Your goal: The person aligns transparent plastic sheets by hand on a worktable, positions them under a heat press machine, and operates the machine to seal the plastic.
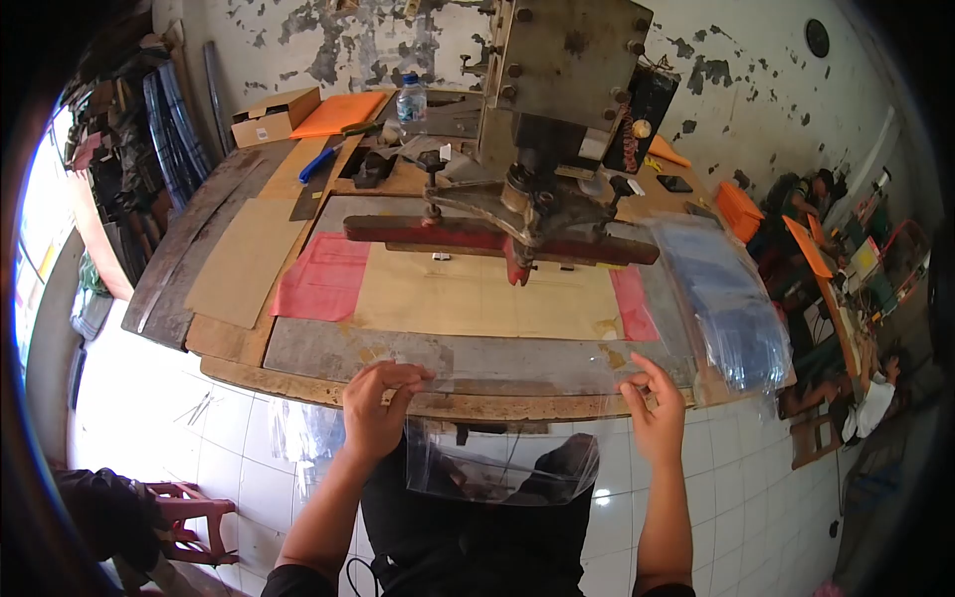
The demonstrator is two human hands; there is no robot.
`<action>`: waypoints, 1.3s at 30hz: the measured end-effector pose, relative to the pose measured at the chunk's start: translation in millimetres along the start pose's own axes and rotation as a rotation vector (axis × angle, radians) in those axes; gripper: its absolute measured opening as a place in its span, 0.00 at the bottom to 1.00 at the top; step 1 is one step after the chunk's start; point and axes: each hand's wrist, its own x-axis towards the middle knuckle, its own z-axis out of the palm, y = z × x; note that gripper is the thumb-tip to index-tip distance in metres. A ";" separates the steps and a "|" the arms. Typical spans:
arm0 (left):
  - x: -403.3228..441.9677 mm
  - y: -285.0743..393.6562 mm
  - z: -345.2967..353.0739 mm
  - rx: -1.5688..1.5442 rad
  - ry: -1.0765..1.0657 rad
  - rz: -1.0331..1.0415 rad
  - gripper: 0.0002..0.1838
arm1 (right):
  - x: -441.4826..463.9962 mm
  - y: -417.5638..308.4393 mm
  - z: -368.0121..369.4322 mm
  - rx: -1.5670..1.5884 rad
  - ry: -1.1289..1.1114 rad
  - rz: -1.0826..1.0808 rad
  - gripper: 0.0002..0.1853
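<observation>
Surrounding room: flaking white wall (756, 119) behind, tiled floor (736, 478) below; co-workers (868, 408) at a separate bench to the right, red stool (194, 522) low on the left.
Worktable (179, 259): dark and scuffed at the left, edged with brown board along the front, crowded toward the back.
Press (567, 90): standing over the middle; red bar (587, 247) apparently raised above the bed.
Panel (477, 298): yellow with red ends, lying on the grey bed (338, 343), partly under the bar.
Stack of clear sheets (716, 298): piled on the table's right side; cannot tell whether finished or waiting.
Clear sheet (502, 473): hanging between the hands, in front of the table's near edge. Progress judged as midway: in hand, not yet set down; number completed impossible to tell.
Left hand (378, 403): closed in a pinch on one upper corner.
Right hand (655, 403): pinching near the opposite corner, fingers partly spread, exact contact faint.
Bottle (411, 104): upright at the back, left of the press.
Phone (674, 184): lying flat, right of the press.
</observation>
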 end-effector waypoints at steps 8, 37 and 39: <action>-28.9 -11.7 21.5 0.159 -0.038 0.129 0.11 | -33.9 28.4 11.4 0.012 0.151 0.012 0.02; 12.7 30.8 -12.4 -0.072 -0.050 -0.368 0.04 | 0.8 -6.1 3.5 0.004 0.184 -0.061 0.07; 40.1 24.0 -9.9 -0.120 -0.069 -0.427 0.08 | 32.1 -12.8 4.6 -0.040 0.115 -0.033 0.08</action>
